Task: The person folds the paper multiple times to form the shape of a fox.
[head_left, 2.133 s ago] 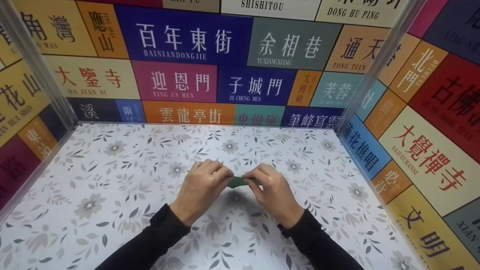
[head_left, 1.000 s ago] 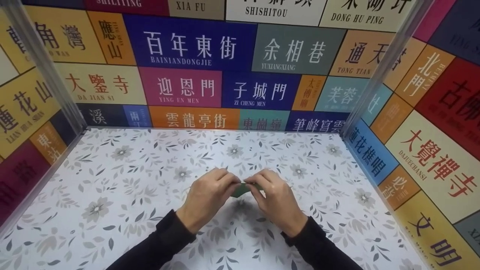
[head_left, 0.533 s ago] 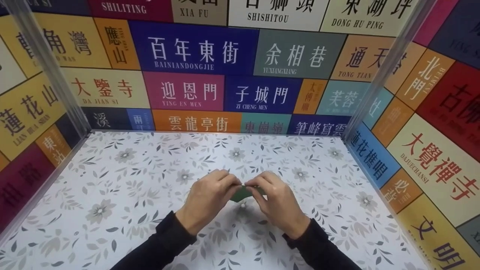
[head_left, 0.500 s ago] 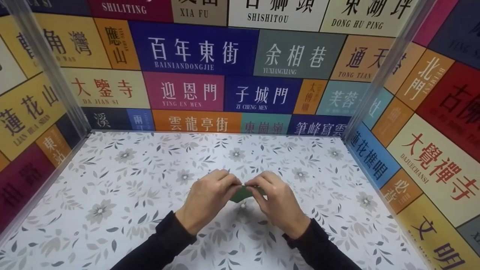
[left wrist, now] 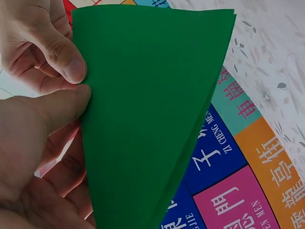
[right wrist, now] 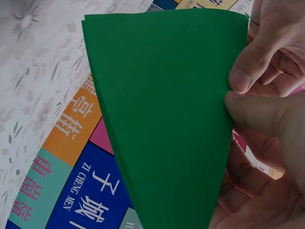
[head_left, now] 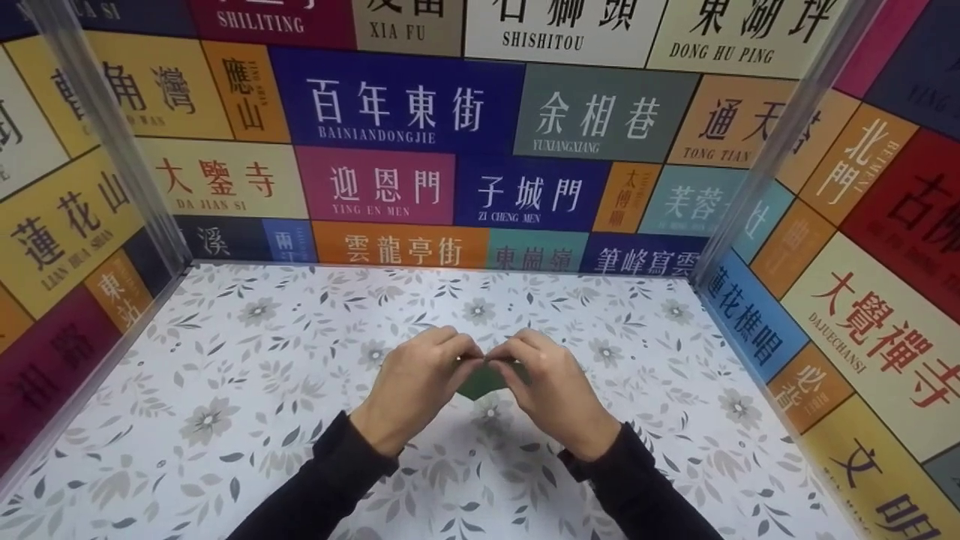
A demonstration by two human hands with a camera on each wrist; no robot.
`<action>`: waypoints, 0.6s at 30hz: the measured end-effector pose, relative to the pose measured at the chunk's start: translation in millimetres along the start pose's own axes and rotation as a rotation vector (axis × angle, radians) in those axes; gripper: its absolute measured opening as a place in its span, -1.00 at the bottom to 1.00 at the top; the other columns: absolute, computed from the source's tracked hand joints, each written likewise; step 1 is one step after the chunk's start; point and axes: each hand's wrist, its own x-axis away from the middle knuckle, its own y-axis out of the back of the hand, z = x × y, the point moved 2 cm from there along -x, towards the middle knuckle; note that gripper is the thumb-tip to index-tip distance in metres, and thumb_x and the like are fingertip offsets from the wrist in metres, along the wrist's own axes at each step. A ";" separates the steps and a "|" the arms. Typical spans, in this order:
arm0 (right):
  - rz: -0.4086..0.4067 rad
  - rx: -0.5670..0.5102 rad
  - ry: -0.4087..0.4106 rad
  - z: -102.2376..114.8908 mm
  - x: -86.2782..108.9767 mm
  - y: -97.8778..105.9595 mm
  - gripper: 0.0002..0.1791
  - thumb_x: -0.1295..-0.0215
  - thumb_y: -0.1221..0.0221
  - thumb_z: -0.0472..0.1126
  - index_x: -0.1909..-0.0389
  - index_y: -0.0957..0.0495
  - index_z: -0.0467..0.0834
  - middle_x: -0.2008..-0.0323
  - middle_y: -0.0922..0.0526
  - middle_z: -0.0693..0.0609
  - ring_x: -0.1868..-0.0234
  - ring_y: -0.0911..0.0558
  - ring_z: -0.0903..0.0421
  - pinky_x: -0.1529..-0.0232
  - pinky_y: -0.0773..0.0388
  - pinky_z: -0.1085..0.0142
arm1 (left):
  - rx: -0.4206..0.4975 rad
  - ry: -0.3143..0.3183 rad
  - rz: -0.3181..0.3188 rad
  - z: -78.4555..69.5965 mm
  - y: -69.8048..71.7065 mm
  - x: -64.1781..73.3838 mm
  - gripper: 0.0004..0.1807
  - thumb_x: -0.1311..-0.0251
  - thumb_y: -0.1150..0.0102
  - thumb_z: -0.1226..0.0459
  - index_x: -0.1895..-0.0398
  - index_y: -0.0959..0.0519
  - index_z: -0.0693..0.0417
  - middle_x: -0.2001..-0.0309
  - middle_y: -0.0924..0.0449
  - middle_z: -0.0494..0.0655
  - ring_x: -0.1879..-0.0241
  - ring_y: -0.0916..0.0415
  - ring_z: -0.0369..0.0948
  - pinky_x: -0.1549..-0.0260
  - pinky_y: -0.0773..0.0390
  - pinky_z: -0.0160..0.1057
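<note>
Green sheet (head_left: pixel 477 384), doubled over, sits between your two hands. Your left hand (head_left: pixel 412 386) pinches it by one long edge; your right hand (head_left: pixel 559 394) pinches the same edge right next to it. Thumb tips nearly meet there, other fingers bent behind. The body of the sheet extends away from that gripped edge. Along the opposite side the wrist views show two layers slightly parted; the sheet narrows toward the bottom of both those views, where its end is cut off.

Position: over the surface (head_left: pixel 112 487), about midway between its left and right edges, well short of the far edge. From the head view, a wedge of green shows under your fingertips, pointing down, a soft shadow below. Cannot tell whether the lower part touches the surface.

Surface: white, printed with grey and beige flowers and leaves. Its far corners both show; the near edge is out of view. Your dark sleeves (head_left: pixel 307 491) come in across the near part.

Room: back wall (head_left: pixel 401 109) rises along the far edge, in coloured blocks of Chinese characters and Latin letters, blue BAINIANDONGJIE above pink YING EN MEN. Side walls of similar blocks flank the left and right edges. Clear-looking strips (head_left: pixel 780 142) run up from both far corners.
</note>
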 end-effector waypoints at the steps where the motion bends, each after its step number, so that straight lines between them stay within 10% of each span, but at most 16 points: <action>1: 0.002 -0.005 -0.003 0.2 -1.1 -0.3 -0.92 -0.54 -0.50 -0.32 0.05 -0.85 -0.11 0.16 -0.80 0.03 0.13 -0.81 0.11 0.12 -0.84 0.25 | 0.006 0.006 0.002 0.6 0.6 -0.3 -0.91 -0.44 -0.65 0.22 0.14 -0.86 -0.10 0.24 -0.82 -0.23 0.25 -0.80 -0.24 0.31 -0.79 -0.29; 18: -0.020 -0.044 0.008 -4.1 -0.9 -7.0 -0.90 -0.50 -0.50 -0.35 0.08 -0.85 -0.11 0.18 -0.86 0.02 0.13 -0.86 0.11 0.09 -0.87 0.25 | 0.024 0.015 0.030 4.9 -0.2 1.1 -0.90 -0.41 -0.66 0.24 0.16 -0.85 -0.09 0.25 -0.85 -0.22 0.27 -0.80 -0.24 0.32 -0.79 -0.28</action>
